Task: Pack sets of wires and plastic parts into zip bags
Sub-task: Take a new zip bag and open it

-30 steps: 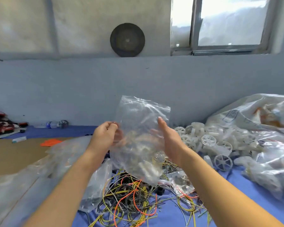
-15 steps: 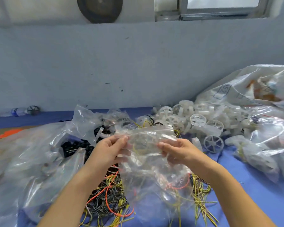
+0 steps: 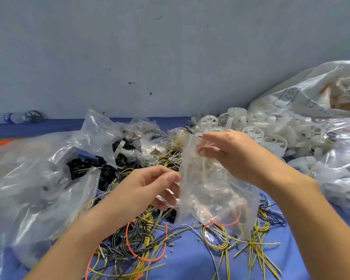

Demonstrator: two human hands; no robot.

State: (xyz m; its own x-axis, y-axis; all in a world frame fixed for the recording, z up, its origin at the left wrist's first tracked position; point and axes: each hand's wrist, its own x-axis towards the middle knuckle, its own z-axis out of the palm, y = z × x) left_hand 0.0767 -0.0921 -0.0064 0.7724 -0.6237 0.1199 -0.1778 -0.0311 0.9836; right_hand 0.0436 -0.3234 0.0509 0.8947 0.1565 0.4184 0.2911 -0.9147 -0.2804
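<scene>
Turned upright, zip bag (image 3: 216, 190) hangs from right hand (image 3: 230, 152); sack (image 3: 311, 91) reads "352".

Left forearm (image 3: 79, 231): bare, extended forward and angled inward. Left hand (image 3: 148, 188): back facing up, fingers curled, thumb and forefinger closed at the left edge of the zip bag (image 3: 216, 195), about halfway down its side; the lower fingers show partly through the plastic.

Right forearm (image 3: 303, 203): bare, extended forward and angled inward. Right hand (image 3: 226, 150): held higher and farther forward than the left, wrist bent down, fingers curled, pinching the top edge of the bag, which hangs below it.
</scene>
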